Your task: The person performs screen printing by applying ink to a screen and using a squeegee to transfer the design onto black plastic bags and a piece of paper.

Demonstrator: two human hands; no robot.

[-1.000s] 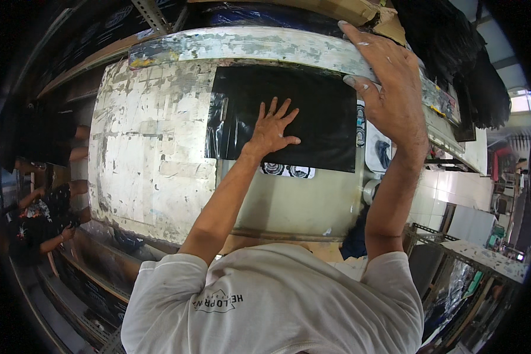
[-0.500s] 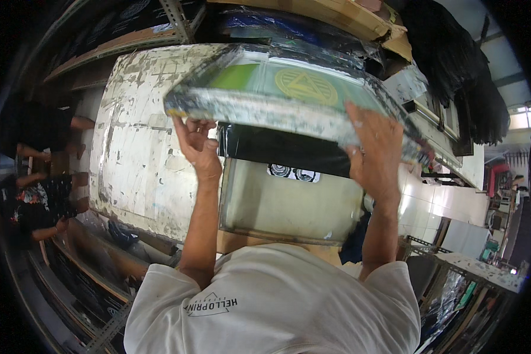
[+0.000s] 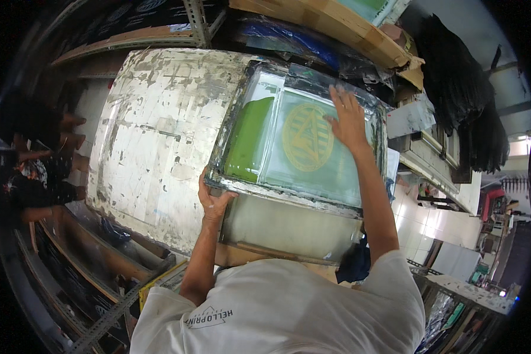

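Note:
A screen printing frame (image 3: 289,194) with worn, ink-stained edges lies low across the pale panel (image 3: 283,227) in front of me. Its pale green mesh carries a round yellow-green emblem (image 3: 307,137), and a pool of green ink (image 3: 251,138) sits at the left end. My left hand (image 3: 211,202) grips the near left corner, thumb along the near side. Over the far right part of the mesh, my right hand (image 3: 349,118) has its fingers stretched out; whether it touches the screen I cannot tell. The frame covers the far part of the panel.
A paint-chipped white tabletop (image 3: 159,130) extends to the left. Behind the frame are a long cardboard box (image 3: 336,26) and blue plastic wrapping (image 3: 289,38). Black material (image 3: 454,71) hangs at right. Other people (image 3: 41,171) are at the far left, beside shelving.
The raised, tilted frame has come down flat, hiding the black surface and the small printed white piece beneath. My right hand has moved from the near edge to the far side, fingers now spread.

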